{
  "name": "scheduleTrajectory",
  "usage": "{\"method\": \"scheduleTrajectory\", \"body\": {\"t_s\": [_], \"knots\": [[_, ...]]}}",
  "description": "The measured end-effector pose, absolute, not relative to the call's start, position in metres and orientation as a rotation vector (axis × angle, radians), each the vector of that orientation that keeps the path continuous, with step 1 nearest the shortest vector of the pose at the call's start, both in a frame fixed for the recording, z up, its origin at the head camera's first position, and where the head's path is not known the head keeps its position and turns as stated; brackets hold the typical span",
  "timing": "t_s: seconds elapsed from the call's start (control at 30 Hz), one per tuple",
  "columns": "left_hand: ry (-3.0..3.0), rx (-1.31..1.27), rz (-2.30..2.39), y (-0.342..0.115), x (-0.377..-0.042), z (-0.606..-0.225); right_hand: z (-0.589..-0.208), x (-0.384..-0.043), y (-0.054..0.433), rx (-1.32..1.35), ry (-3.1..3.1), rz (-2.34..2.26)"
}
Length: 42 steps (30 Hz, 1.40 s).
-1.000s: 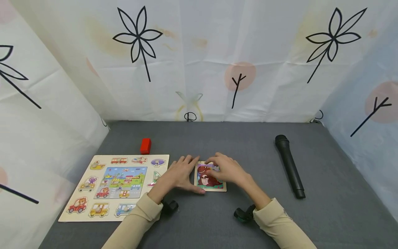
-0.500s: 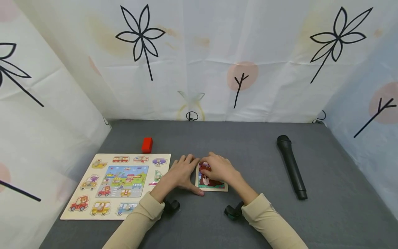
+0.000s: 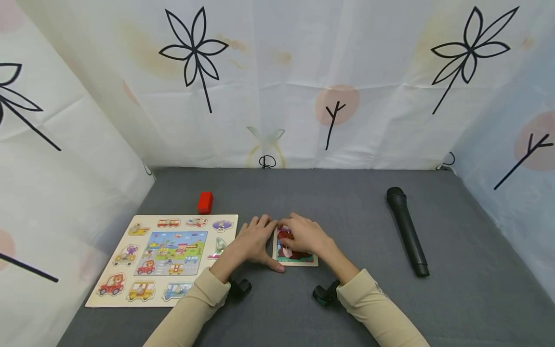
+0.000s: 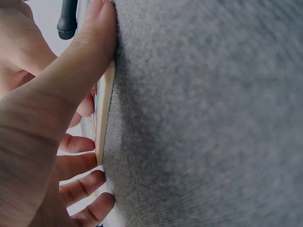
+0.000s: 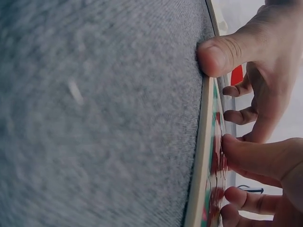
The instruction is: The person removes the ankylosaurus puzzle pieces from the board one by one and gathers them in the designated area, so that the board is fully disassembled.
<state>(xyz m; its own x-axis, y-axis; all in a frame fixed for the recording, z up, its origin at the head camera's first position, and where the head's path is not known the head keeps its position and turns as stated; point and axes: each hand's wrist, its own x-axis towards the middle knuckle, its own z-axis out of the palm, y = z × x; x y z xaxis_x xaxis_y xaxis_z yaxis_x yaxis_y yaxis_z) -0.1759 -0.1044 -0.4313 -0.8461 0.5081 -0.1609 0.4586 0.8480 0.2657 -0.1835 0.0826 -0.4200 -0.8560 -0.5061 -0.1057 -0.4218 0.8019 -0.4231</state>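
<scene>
Fingers of the left hand [image 3: 253, 243] were flanked, out on their left, by the large puzzle board [image 3: 117, 302], its near right corner hidden behind the left sleeve [image 3: 191, 308]; with one careless outward sweep, it could be dragged askew. Ahead of those fingertips and to the left, the red block [image 3: 205, 203] was set close to the board's far edge, ripe to be shoved if the board were bumped forward.

On to the middle! The left fingers themselves were spread apart along the left side of the small puzzle [image 3: 299, 260], with the left thumb [image 5: 213, 59] set against its near edge. Should that brace be eased, the frame could be skidded over the gray cloth [image 3: 347, 308].

Just right of them, the fingers of the right hand [image 3: 305, 236] were bent, tips and thumb planted on the puzzle's face; whether a piece was pinched could not be told. Tense spot: with too much sideways push, a piece could be tipped and its neighbours lifted. Much of the face was covered by that hand, so a raised edge could be missed.

Well apart, right of the right fingers, the black microphone [image 3: 407, 232] was laid, hardly threatened unless an arm were swung wide.
</scene>
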Motion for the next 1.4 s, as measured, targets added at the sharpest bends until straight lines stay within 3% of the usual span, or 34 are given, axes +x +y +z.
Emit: {"method": "scheduleTrajectory", "body": {"t_s": [1.4], "knots": [[2.79,0.695,0.4,-0.1054,-0.1791,-0.429,-0.4224,-0.1859,0.0853,-0.732,2.738,-0.731]]}}
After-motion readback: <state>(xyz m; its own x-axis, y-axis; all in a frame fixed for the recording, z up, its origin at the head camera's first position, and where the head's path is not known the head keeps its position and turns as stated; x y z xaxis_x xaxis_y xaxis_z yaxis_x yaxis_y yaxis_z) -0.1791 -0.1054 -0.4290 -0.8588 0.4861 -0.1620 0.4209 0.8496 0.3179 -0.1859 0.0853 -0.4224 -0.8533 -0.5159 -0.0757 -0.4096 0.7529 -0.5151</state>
